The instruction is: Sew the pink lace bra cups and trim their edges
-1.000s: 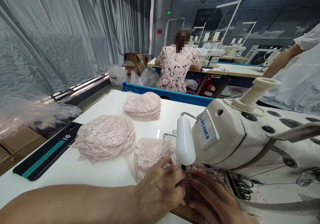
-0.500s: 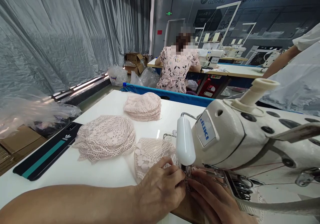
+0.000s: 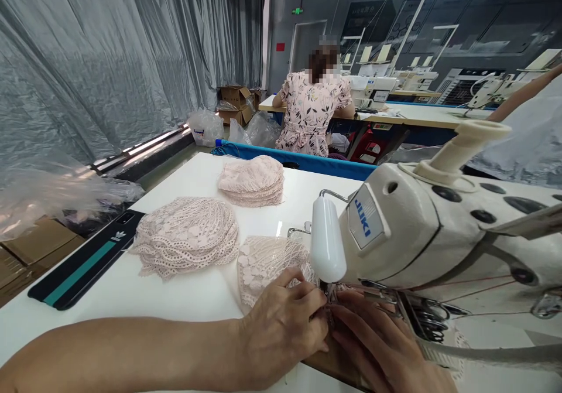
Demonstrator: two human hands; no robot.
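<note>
The left hand (image 3: 283, 323) lies with fingers curled, pinching the pink lace piece (image 3: 267, 261) right at the needle under the head of the sewing machine (image 3: 439, 229). The right hand (image 3: 386, 352) lies flat just beside it, fingers stretched out and pressing the same lace down. Two stacks of lace pieces (image 3: 188, 235) sit on the white table (image 3: 175, 299) beyond the left hand

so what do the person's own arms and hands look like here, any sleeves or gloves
Both hands are bare: no gloves, and no rings or watch that show. The left hand comes in on a long forearm bare as far as the picture shows, with no sleeve, band or marking. Of the right hand only the fingers and back show; its wrist is cut off by the picture's edge.
</note>
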